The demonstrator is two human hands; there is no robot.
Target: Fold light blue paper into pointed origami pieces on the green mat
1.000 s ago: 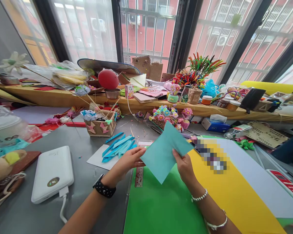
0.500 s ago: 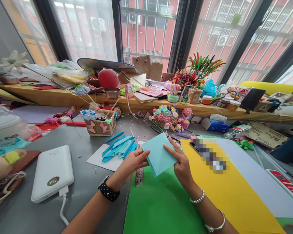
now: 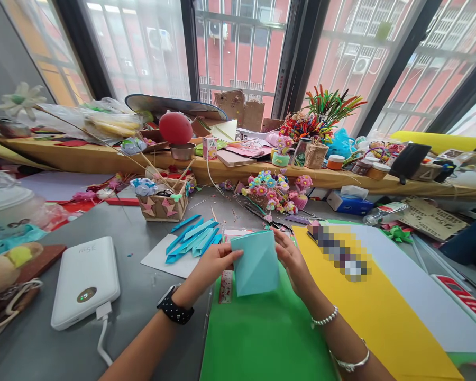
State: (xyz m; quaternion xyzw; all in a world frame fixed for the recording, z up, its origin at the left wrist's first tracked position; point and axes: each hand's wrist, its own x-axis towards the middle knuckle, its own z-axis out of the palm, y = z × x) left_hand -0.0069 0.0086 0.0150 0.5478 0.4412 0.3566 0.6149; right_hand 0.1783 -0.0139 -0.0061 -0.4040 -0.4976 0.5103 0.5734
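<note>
A light teal sheet of paper is folded over and held just above the green card sheet. My left hand pinches its left edge. My right hand grips its right edge, fingers curled behind the paper. A pile of folded blue paper strips lies on a white sheet just left of my left hand. A patterned ruler lies under the paper.
A white power bank with a cable sits at the left. A yellow sheet and a white sheet lie at the right. A small basket and paper flower pots stand behind. The wooden ledge is cluttered.
The open diamond-shaped teal sheet has been folded over into a smaller rectangle. Both hands came closer together and lowered toward the green sheet.
</note>
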